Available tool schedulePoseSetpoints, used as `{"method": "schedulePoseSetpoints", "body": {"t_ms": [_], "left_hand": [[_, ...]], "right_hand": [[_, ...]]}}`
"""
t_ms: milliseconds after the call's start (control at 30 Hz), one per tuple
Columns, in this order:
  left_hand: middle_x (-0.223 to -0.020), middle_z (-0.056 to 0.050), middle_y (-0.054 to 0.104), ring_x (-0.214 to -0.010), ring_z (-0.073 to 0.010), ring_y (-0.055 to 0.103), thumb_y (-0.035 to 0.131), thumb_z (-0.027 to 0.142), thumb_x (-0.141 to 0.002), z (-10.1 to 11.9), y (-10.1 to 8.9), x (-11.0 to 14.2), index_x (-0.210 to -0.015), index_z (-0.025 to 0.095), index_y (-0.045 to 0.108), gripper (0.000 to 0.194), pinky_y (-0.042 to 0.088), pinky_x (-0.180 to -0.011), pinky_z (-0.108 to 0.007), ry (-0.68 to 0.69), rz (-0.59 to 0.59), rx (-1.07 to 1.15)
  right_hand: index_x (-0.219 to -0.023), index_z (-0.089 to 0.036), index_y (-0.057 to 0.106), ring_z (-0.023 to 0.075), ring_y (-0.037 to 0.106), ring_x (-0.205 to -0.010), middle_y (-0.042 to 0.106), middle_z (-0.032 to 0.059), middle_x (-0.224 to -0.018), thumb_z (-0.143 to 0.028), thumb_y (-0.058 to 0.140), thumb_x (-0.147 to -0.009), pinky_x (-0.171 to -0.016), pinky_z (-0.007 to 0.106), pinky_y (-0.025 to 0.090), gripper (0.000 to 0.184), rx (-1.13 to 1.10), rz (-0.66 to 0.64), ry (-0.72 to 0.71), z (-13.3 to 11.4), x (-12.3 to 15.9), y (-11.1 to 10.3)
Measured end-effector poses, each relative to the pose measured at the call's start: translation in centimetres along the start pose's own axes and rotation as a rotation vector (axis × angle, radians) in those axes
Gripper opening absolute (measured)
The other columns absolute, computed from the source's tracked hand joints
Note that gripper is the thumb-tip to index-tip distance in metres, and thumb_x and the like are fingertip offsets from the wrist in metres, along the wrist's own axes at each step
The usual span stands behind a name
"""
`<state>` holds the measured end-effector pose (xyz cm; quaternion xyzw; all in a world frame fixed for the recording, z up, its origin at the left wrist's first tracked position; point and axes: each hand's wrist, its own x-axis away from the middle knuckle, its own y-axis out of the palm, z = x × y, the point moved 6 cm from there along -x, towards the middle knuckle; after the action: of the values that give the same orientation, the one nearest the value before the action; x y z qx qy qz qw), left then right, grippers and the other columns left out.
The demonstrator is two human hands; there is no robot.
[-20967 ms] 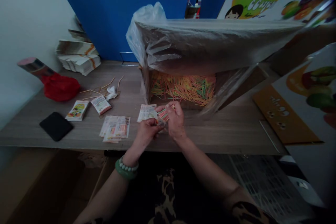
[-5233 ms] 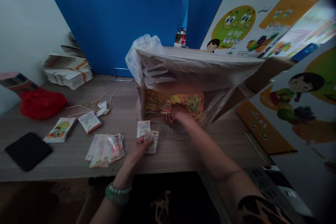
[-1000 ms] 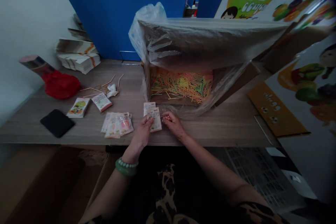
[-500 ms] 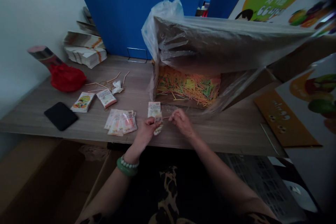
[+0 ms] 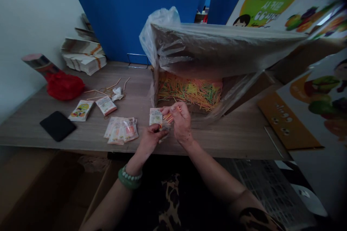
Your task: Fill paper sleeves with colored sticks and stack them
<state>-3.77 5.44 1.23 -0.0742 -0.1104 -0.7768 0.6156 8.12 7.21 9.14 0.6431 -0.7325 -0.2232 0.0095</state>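
My left hand (image 5: pixel 150 138) pinches a small clear packet (image 5: pixel 165 130) at the table's front edge. Thin orange sticks (image 5: pixel 168 117) are in the closed fingers of my right hand (image 5: pixel 183 124), close to the packet's top. Whether the sticks have entered the packet I cannot tell. Just behind my left thumb lies a stack of flat printed packets (image 5: pixel 155 115). To the left, several packets with orange sticks inside (image 5: pixel 121 130) lie fanned over one another. Beyond my hands, a plastic-lined carton (image 5: pixel 217 56) lies open towards me, with many orange, yellow and green sticks (image 5: pixel 193 90) in it.
Further left lie a black flat case (image 5: pixel 58 126), two bundles of printed packets (image 5: pixel 81 110), bent pinkish sticks, a crumpled tissue (image 5: pixel 117 94) and a red bag (image 5: pixel 65 87). White stacks (image 5: pixel 85 63) stand by the wall. Printed cartons (image 5: pixel 290 122) flank the right side.
My right hand has moved left to the packet, and a bunch of orange sticks now shows in its fingers. The whole view has shifted slightly.
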Motion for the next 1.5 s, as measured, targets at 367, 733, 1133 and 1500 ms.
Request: {"method": "schedulePoseSetpoints", "body": {"t_ms": [367, 733, 1133, 1500], "left_hand": [[-0.056, 0.003, 0.053, -0.052, -0.009, 0.04, 0.082, 0.039, -0.059, -0.8, 0.2, -0.2, -0.061, 0.017, 0.063, 0.03, 0.028, -0.051, -0.024, -0.053, 0.028, 0.093], [-0.061, 0.002, 0.056, -0.059, -0.0122, 0.045, 0.072, 0.047, -0.072, 0.9, 1.5, 0.0, -0.068, 0.018, 0.066, 0.03, 0.036, -0.056, -0.024, 0.132, -0.066, 0.017], [-0.111, -0.008, 0.072, -0.111, -0.0228, 0.062, 0.068, 0.042, -0.084, -1.2, -0.9, 0.8, -0.102, 0.021, 0.076, 0.028, 0.044, -0.1, -0.034, 0.107, -0.098, 0.204], [-0.089, -0.006, 0.07, -0.085, -0.0197, 0.061, 0.069, 0.043, -0.081, -1.6, -1.8, 2.1, -0.096, 0.016, 0.074, 0.032, 0.047, -0.085, -0.034, 0.063, 0.017, 0.253]], "right_hand": [[-0.089, -0.027, 0.04, 0.019, 0.068, -0.084, 0.066, -0.001, -0.074, -0.045, 0.048, -0.093, -0.085, 0.04, 0.053, 0.02, 0.176, -0.035, 0.033, 0.5, 1.5, -1.9], [-0.082, -0.025, 0.045, 0.0202, 0.067, -0.092, 0.073, 0.0071, -0.102, -0.046, 0.051, -0.09, -0.08, 0.035, 0.053, 0.024, 0.198, -0.223, 0.305, 3.6, 1.7, -1.6], [-0.123, -0.027, 0.059, 0.0231, 0.059, -0.118, 0.064, 0.0065, -0.127, -0.042, 0.058, -0.089, -0.105, 0.045, 0.044, 0.038, 0.48, -0.427, 0.285, 5.6, 3.7, -3.1], [-0.12, -0.029, 0.068, 0.0241, 0.051, -0.133, 0.063, 0.0051, -0.136, -0.031, 0.054, -0.09, -0.115, 0.049, 0.036, 0.033, 0.669, -0.624, 0.065, 4.6, 4.9, -0.2]]}}
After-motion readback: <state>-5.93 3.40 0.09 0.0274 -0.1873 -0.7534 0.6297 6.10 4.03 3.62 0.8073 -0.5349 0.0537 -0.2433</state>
